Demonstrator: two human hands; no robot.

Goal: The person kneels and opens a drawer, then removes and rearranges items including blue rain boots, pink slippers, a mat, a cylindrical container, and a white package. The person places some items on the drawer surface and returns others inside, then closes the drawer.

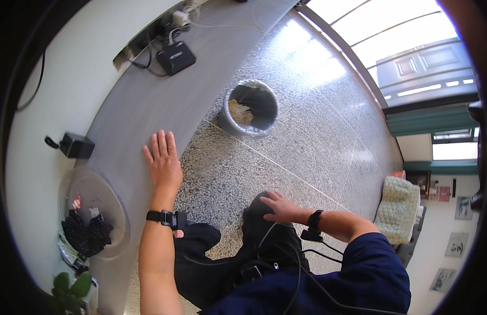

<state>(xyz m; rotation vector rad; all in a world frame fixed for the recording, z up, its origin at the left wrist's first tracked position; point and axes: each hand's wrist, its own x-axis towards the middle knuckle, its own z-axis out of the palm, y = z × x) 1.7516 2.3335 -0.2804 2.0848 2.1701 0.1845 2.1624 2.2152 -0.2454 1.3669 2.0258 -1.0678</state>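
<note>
My left hand lies palm down on the grey cabinet top, its fingers stretched out and nothing in its grasp. On my bent knee, over the black trousers, rests my right hand, also without an object. A lined trash bin stands on the floor ahead, with crumpled brownish waste inside. Left of my left forearm is a round clear plastic tray holding a dark speckled cloth or bag and a small red-and-white item.
A black set-top box, a white plug adapter and cables sit along the wall. A small black box stands near the tray, a potted plant at bottom left. Cables trail over my lap. A cloth-covered seat is at right.
</note>
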